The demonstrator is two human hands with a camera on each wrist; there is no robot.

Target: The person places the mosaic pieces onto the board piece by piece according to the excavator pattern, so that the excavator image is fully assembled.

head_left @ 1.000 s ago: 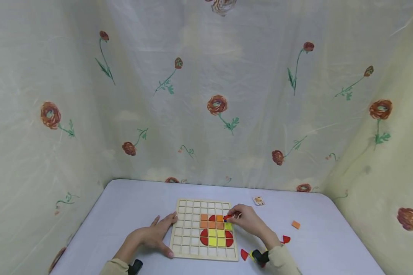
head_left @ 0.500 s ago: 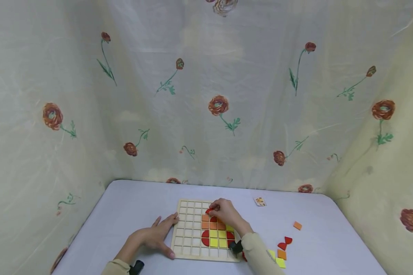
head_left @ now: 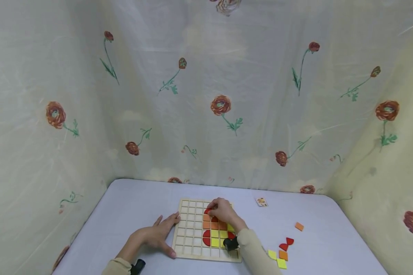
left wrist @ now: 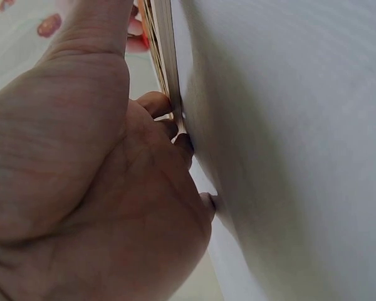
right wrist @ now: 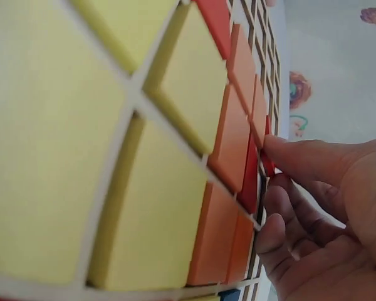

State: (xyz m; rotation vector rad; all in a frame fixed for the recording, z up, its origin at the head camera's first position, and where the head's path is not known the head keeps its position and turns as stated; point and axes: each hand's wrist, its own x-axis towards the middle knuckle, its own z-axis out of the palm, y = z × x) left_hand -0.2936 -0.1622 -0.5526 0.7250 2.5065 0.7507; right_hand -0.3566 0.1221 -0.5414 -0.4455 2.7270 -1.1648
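A wooden grid board (head_left: 187, 244) lies on the table, its right half partly filled with red, orange and yellow tiles. My left hand (head_left: 155, 233) rests along the board's left side, thumb near the front corner and fingers spread toward the back. In the left wrist view, the fingertips (left wrist: 153, 103) touch the board's edge (left wrist: 166, 50). My right hand (head_left: 223, 212) reaches over the board and pinches a small red tile (right wrist: 267, 164) between thumb and finger. That tile sits at a cell just behind the orange squares (right wrist: 241, 69); the fingers hide part of it.
Right of the board lie loose red tiles (head_left: 283, 247), orange squares (head_left: 283, 255) and yellow squares (head_left: 281, 263). A small printed card (head_left: 261, 202) is at the back. A dark blue piece (right wrist: 229, 295) shows at the bottom of the right wrist view. Floral curtain (head_left: 220, 152) surrounds the table.
My right hand has moved left across the board, from its right side to a cell behind the orange squares, carrying the red tile and then lowering slightly. The left hand stays put.
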